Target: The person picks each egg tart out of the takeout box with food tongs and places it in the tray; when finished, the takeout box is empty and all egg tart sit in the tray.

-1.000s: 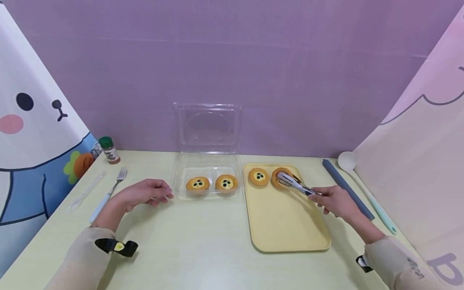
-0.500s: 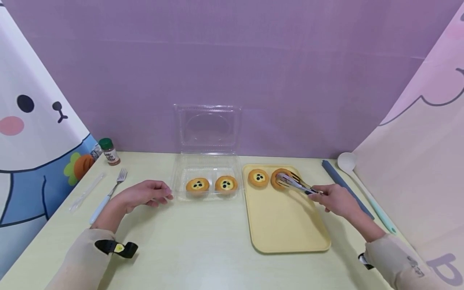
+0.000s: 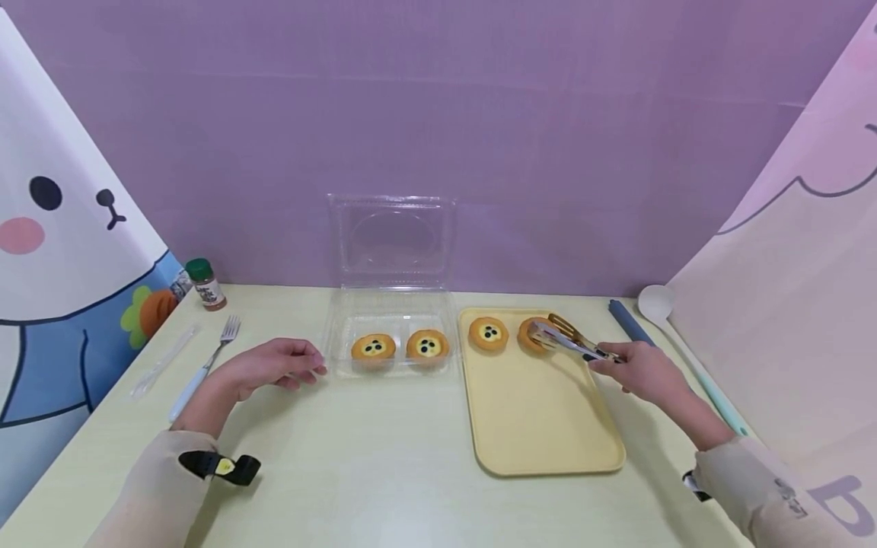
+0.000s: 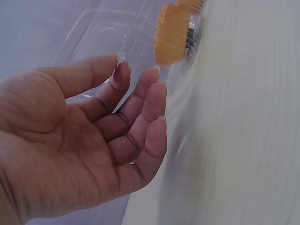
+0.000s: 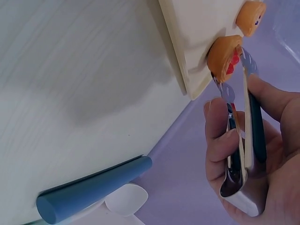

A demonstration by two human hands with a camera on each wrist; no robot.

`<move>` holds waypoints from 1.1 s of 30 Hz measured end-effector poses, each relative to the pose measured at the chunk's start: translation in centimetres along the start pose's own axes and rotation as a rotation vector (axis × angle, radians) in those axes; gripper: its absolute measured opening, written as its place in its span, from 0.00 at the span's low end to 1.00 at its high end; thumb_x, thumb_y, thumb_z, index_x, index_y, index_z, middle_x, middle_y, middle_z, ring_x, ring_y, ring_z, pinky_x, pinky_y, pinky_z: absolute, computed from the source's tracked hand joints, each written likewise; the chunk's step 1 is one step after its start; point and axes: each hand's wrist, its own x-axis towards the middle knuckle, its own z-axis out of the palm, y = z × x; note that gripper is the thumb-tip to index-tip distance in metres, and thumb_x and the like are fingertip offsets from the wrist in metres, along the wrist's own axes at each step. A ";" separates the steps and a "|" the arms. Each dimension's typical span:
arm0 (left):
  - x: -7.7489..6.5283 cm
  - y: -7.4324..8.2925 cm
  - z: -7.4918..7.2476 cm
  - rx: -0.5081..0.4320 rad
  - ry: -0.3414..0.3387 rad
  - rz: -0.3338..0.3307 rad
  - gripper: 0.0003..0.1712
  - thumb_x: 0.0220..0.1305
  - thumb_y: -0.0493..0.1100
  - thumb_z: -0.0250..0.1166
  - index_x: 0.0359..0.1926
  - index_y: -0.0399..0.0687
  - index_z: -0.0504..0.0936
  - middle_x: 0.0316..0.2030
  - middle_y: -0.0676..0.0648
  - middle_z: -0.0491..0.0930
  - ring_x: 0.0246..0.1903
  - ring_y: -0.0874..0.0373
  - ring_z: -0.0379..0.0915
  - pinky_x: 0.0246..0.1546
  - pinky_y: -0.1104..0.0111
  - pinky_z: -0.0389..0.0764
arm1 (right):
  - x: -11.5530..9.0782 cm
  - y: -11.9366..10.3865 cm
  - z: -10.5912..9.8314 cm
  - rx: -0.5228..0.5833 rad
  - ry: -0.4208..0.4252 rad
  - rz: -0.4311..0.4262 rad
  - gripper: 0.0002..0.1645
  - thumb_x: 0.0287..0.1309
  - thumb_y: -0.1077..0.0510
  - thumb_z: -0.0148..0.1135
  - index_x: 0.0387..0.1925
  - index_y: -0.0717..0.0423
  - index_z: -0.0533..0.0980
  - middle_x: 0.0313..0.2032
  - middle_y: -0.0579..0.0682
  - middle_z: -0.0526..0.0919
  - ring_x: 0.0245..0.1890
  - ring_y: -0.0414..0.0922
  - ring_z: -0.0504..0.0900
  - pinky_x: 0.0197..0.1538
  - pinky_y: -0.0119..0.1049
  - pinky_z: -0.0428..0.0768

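In the head view, my right hand [image 3: 644, 369] grips metal tongs [image 3: 578, 344] over the yellow tray [image 3: 541, 426]. Their tips lie around an egg tart [image 3: 527, 333] at the tray's back right. Red pieces show on top of this tart [image 5: 220, 57] in the right wrist view. Left of it on the tray sits another tart [image 3: 489, 335] with dark dots. A clear hinged plastic box [image 3: 393, 285], lid raised, holds two more dotted tarts [image 3: 428, 346]. Beside the box's left side, my left hand [image 3: 277, 365] hovers with fingers loosely curled, holding nothing.
At the left are a fork [image 3: 205, 369], a clear wrapped utensil [image 3: 164, 361] and a green-capped spice jar [image 3: 206, 285]. A blue-grey rod [image 3: 629, 320] and a white spoon with a mint handle [image 3: 685, 354] lie right of the tray. A purple backdrop rises behind.
My right hand and the tongs have shifted slightly right, and the tongs' arms stand wider apart. The tart between them has slid a little right. My left hand stays put.
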 end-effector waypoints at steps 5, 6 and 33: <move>-0.1 0.3 -0.1 0.014 -0.003 0.008 0.20 0.77 0.49 0.54 0.54 0.37 0.76 0.54 0.39 0.81 0.49 0.54 0.78 0.48 0.61 0.79 | 0.1 0.1 -0.2 0.002 -0.003 -0.023 0.37 0.65 0.42 0.62 0.65 0.63 0.73 0.11 0.45 0.74 0.18 0.44 0.77 0.24 0.37 0.68; -0.1 0.4 0.0 0.013 0.000 0.007 0.20 0.77 0.49 0.54 0.54 0.37 0.76 0.54 0.38 0.81 0.49 0.54 0.78 0.48 0.61 0.79 | 0.2 0.2 -0.2 0.009 -0.005 -0.031 0.36 0.66 0.43 0.62 0.65 0.64 0.73 0.12 0.46 0.76 0.18 0.45 0.79 0.24 0.37 0.69; 0.0 0.1 0.0 0.010 -0.003 -0.001 0.19 0.77 0.49 0.54 0.53 0.37 0.76 0.55 0.39 0.81 0.51 0.53 0.78 0.50 0.61 0.79 | 0.5 -0.3 -0.4 0.025 -0.042 -0.007 0.40 0.63 0.40 0.65 0.65 0.65 0.72 0.11 0.42 0.69 0.18 0.47 0.79 0.25 0.38 0.71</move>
